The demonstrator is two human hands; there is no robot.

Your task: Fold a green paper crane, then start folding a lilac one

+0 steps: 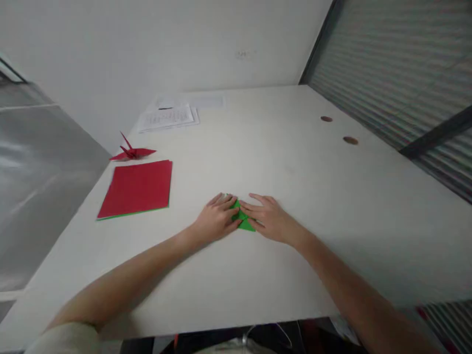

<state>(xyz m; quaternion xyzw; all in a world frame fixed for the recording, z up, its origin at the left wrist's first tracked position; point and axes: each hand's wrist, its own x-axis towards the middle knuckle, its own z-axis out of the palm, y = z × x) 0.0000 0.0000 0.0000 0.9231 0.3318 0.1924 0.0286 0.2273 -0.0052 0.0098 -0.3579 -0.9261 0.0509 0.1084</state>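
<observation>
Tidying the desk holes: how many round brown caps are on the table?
2. One cap lies near the table's far right edge; the other cap sits just nearer along that edge.

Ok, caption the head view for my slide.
Both hands, left hand and right hand, press folded green paper on the white table.

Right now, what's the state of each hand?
Left hand: fingers flat, pressing on the small folded green paper piece; not gripping it.
Right hand: fingers flat, pressing the same green paper on the white table.
</observation>
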